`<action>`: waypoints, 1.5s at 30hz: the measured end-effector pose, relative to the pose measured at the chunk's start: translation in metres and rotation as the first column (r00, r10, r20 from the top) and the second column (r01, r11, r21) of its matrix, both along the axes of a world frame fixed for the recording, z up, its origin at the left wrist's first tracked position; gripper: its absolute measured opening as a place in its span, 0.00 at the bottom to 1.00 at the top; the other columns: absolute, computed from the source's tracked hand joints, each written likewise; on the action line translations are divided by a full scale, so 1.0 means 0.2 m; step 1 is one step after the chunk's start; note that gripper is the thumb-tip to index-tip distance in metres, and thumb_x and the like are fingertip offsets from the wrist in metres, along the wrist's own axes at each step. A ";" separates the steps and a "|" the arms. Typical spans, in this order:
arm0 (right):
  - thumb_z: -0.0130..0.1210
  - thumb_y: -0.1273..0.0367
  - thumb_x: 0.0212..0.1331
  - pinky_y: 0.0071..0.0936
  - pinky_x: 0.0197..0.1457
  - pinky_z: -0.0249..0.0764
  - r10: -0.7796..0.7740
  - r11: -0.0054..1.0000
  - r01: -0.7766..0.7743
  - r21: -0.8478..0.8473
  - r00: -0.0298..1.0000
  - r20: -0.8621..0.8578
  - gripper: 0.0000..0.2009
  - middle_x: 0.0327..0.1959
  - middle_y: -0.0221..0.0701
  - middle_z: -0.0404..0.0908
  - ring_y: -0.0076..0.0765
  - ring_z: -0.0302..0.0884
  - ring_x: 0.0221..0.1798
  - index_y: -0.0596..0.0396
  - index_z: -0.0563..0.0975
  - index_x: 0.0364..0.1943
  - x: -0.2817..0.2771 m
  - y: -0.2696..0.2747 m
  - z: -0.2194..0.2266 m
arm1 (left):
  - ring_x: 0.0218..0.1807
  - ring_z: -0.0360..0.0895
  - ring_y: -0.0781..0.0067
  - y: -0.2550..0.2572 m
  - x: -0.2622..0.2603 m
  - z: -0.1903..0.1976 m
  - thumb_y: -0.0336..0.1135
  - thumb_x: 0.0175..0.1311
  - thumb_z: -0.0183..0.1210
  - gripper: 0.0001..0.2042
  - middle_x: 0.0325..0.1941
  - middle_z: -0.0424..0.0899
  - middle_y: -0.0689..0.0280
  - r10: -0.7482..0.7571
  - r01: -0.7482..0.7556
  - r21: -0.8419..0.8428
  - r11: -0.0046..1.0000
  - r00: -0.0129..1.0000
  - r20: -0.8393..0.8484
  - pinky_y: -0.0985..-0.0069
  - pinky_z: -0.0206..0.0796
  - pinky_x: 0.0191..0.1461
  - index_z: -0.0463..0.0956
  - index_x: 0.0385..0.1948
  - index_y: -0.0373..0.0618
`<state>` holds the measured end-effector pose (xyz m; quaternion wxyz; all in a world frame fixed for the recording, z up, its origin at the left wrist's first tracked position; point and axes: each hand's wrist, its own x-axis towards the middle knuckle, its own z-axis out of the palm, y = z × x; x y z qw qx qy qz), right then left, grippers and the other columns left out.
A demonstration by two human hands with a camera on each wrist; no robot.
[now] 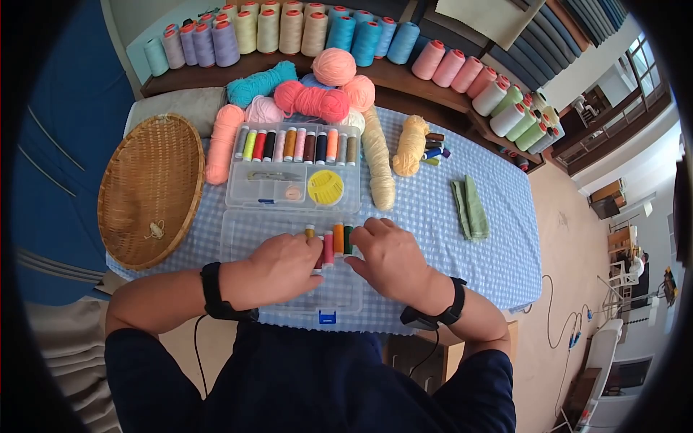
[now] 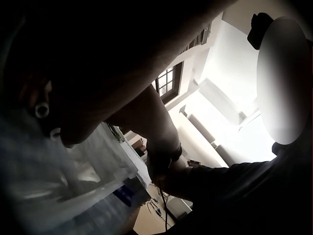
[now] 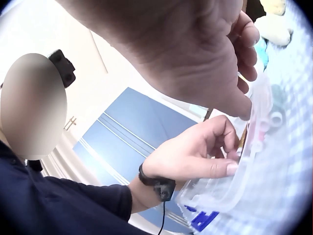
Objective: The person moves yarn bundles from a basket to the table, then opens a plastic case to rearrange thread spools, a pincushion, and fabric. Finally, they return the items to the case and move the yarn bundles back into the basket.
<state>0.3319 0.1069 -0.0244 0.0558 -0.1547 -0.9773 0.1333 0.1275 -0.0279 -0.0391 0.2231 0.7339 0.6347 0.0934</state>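
A clear plastic case (image 1: 289,302) lies unfolded on the table. Its near half holds a short row of thread spools: pink (image 1: 328,247), orange (image 1: 338,239) and dark green (image 1: 349,240). My left hand (image 1: 278,268) pinches a spool at the row's left end, mostly hidden by the fingers. An olive spool (image 1: 310,232) shows just above that hand. My right hand (image 1: 393,261) is at the other end of the row, fingers loosely bent beside the green spool. In the right wrist view, the left hand's thumb and fingers (image 3: 215,169) meet at the case's wall.
The case's far half holds a row of spools (image 1: 289,144), a yellow disc (image 1: 325,187) and small tools. A wicker basket (image 1: 155,180) stands at left. Yarn skeins (image 1: 312,101) lie behind, a folded green cloth (image 1: 471,209) at right. Thread cones (image 1: 267,32) line the back shelf.
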 end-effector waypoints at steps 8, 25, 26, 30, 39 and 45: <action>0.70 0.73 0.52 0.39 0.48 0.85 -0.081 0.986 0.065 0.155 0.992 0.098 0.12 0.47 0.41 0.81 0.46 0.84 0.51 0.56 0.82 0.42 -0.11 -0.05 -0.07 | 0.34 0.88 0.43 0.07 0.02 -0.11 0.38 0.63 0.71 0.14 0.29 0.86 0.49 0.003 0.014 0.146 0.989 0.994 -0.113 0.52 0.81 0.41 0.79 0.35 0.34; 0.71 0.64 0.62 0.50 0.45 0.82 -0.459 0.866 0.500 0.010 0.803 -0.379 0.17 0.39 0.47 0.87 0.61 0.86 0.41 0.60 0.84 0.48 0.03 0.64 -0.11 | 0.35 0.87 0.46 0.08 0.01 0.02 0.45 0.66 0.70 0.16 0.28 0.86 0.52 -0.052 0.067 0.088 0.994 0.986 -0.157 0.53 0.79 0.42 0.81 0.33 0.39; 0.71 0.61 0.63 0.51 0.46 0.83 -0.524 0.839 0.540 -0.059 0.776 -0.352 0.21 0.39 0.48 0.88 0.62 0.87 0.42 0.62 0.82 0.51 0.02 0.75 -0.15 | 0.35 0.87 0.46 0.09 0.02 0.03 0.45 0.66 0.70 0.16 0.28 0.86 0.52 -0.064 0.080 0.090 0.993 0.984 -0.166 0.53 0.79 0.42 0.81 0.33 0.39; 0.67 0.53 0.66 0.54 0.50 0.84 -0.654 0.753 0.652 -0.095 0.724 -0.218 0.28 0.46 0.55 0.87 0.62 0.89 0.47 0.66 0.74 0.55 -0.08 0.91 -0.21 | 0.34 0.87 0.47 0.13 0.07 0.05 0.46 0.66 0.71 0.17 0.28 0.86 0.53 -0.087 0.111 0.131 0.985 0.981 -0.176 0.54 0.78 0.40 0.80 0.33 0.39; 0.61 0.61 0.69 0.50 0.54 0.85 -0.504 0.859 0.509 -0.053 0.822 -0.265 0.15 0.44 0.50 0.88 0.59 0.89 0.47 0.62 0.81 0.44 -0.20 0.89 -0.23 | 0.33 0.86 0.48 0.19 0.12 0.13 0.45 0.66 0.70 0.17 0.28 0.85 0.54 -0.155 0.168 0.065 0.984 0.975 -0.161 0.54 0.78 0.38 0.79 0.32 0.40; 0.59 0.72 0.64 0.48 0.57 0.84 -0.578 0.771 0.634 0.063 0.738 -0.350 0.07 0.47 0.45 0.87 0.57 0.85 0.53 0.56 0.87 0.39 0.05 1.23 -0.23 | 0.37 0.84 0.48 0.46 0.18 0.24 0.39 0.68 0.68 0.12 0.32 0.82 0.55 -0.162 0.187 0.217 0.958 0.978 -0.128 0.53 0.76 0.41 0.77 0.32 0.41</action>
